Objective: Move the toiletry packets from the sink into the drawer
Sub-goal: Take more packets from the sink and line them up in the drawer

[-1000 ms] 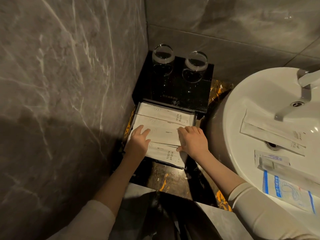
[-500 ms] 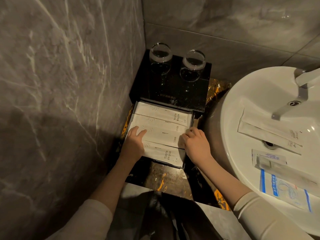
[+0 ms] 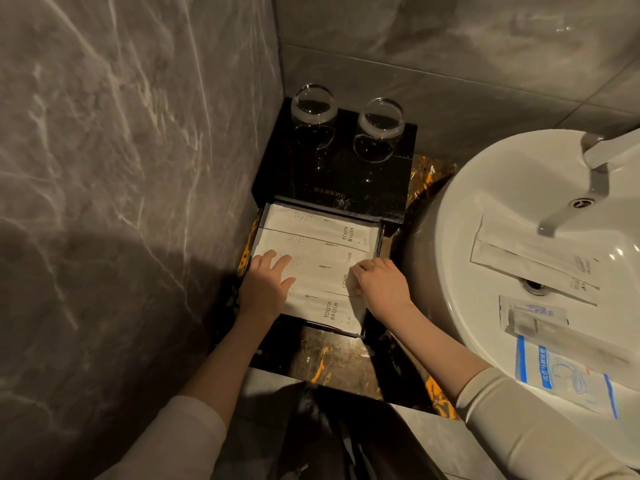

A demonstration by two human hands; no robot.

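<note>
Left hand: my left hand (image 3: pixel 265 289) is lying flat on the left ends of the packets in the drawer, fingers straight and spread, gripping nothing.
Right hand: my right hand (image 3: pixel 382 284) is curling at the right end of the comb packets; the fingertips are bending down onto the paper edge, but I cannot tell whether the grip is closing on a packet or only pressing it.
Drawer: the black drawer (image 3: pixel 380 242) is standing pulled out from the black box (image 3: pixel 346 181) at the back left corner of the worktop (image 3: pixel 332 355).
Packets in drawer: four white paper packets are lying crosswise, overlapping: a toothbrush packet (image 3: pixel 311 225) at the back, two comb packets (image 3: pixel 322 268) in the middle, another toothbrush one (image 3: pixel 332 313) at the front edge.
Packets in sink: two long white packets (image 3: pixel 540 265) are lying under the tap (image 3: pixel 585 188) in the white sink (image 3: pixel 460 237); a clear packet (image 3: pixel 533 317) and a blue-printed bag (image 3: pixel 564 375) are lying toward the sink's near rim.
Glasses: two clear glasses (image 3: pixel 313 114) are standing side by side on top of the box, along its back edge.
</note>
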